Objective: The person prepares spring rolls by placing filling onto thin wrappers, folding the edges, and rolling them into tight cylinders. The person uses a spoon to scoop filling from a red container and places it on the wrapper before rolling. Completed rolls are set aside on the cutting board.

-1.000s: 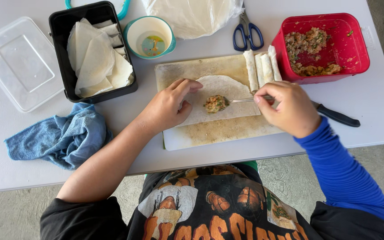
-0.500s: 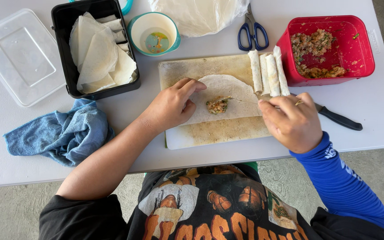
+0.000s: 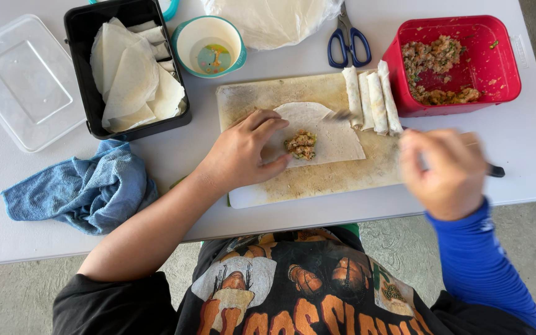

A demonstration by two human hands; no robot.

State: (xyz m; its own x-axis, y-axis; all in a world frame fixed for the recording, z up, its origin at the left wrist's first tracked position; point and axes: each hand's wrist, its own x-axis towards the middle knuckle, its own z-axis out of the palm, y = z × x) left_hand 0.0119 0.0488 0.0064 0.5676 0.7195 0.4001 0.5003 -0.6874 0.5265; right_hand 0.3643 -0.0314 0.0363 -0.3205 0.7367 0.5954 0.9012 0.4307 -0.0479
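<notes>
A white bench (image 3: 293, 56) over a concrete floor carries, from the left, a clear lid (image 3: 23, 80), a blue cloth (image 3: 82, 189) and a black tray of wrappers (image 3: 128, 68) within easy reach. The left hand (image 3: 243, 152) lies flat, fingers spread, pinning the wrapper (image 3: 330, 133) with its filling (image 3: 301, 144) on the cutting board (image 3: 317, 180). Finished rolls (image 3: 372, 99) lie beside the red filling tub (image 3: 454, 62). The blurred right hand (image 3: 448, 170) is curled; I cannot tell around what.

Probably a home food-prep spot: folding table (image 3: 528, 155) on concrete, cutting board (image 3: 317, 180), filling tub (image 3: 510, 80).
</notes>
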